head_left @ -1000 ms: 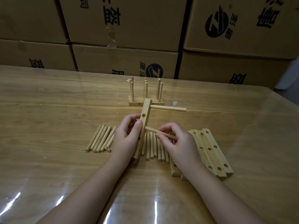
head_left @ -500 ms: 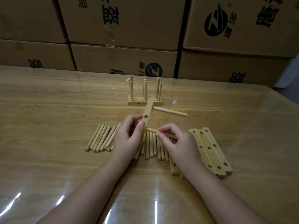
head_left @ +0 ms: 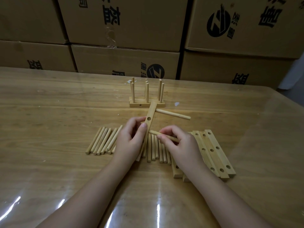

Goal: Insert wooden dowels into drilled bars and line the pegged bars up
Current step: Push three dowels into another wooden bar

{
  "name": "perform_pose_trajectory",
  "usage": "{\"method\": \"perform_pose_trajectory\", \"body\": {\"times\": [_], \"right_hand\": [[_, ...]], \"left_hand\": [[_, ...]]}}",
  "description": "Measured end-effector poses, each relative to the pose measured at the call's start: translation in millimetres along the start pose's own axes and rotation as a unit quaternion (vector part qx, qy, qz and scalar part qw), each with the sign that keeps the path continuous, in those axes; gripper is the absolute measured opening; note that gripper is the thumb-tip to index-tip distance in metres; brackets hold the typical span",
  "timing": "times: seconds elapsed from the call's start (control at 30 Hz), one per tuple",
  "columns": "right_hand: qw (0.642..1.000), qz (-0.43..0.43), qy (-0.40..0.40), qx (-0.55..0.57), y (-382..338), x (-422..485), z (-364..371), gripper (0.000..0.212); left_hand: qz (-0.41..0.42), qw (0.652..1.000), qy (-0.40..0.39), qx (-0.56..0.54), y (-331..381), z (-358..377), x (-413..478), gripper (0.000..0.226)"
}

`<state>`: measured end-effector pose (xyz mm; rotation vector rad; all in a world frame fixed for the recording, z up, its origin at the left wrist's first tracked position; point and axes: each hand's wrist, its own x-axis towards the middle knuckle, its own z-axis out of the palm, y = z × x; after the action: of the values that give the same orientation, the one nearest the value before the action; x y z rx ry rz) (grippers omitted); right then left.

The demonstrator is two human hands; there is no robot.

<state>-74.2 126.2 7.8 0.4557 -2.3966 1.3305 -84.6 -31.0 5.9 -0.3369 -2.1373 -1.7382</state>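
Note:
My left hand (head_left: 130, 140) grips a drilled wooden bar (head_left: 150, 116) that stands tilted above the table. One dowel (head_left: 173, 114) sticks out of its top hole to the right; the middle hole is empty. My right hand (head_left: 178, 142) pinches a second dowel (head_left: 154, 133) with its tip against the bar's lower part, beside my left thumb. Two pegged bars (head_left: 147, 104) with upright dowels stand farther back. Loose dowels (head_left: 103, 142) lie in a row under my hands. Several drilled bars (head_left: 213, 152) lie flat at the right.
The wooden table (head_left: 49, 112) has a glossy transparent cover. Stacked cardboard boxes (head_left: 125, 22) form a wall along its far edge. The table's right edge runs diagonally near the drilled bars.
The held bar has tilted and dropped slightly, and its top dowel now slants down to the right. The right hand's dowel tip has come up against the bar.

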Motion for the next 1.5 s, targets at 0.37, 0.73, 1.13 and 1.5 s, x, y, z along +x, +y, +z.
{"method": "perform_pose_trajectory", "body": {"times": [0.37, 0.73, 1.13, 1.5], "right_hand": [[0.989, 0.05, 0.073, 0.118, -2.5, 2.2, -4.5, 0.011], [0.993, 0.07, 0.064, 0.073, 4.0, 3.0, -5.5, 0.013], [0.993, 0.094, 0.041, 0.061, 4.6, 4.6, -7.0, 0.025], [0.984, 0.104, 0.05, 0.137, 2.4, 4.4, -5.0, 0.027]], "left_hand": [[-0.073, 0.989, 0.102, -0.082, -1.1, -3.7, 6.0, 0.019], [-0.082, 0.99, 0.1, -0.061, 5.0, -3.5, 3.4, 0.019], [-0.041, 0.995, 0.088, -0.02, 2.9, -3.1, 1.7, 0.021], [-0.127, 0.98, 0.103, -0.114, 0.8, -4.1, 7.7, 0.019]]}}
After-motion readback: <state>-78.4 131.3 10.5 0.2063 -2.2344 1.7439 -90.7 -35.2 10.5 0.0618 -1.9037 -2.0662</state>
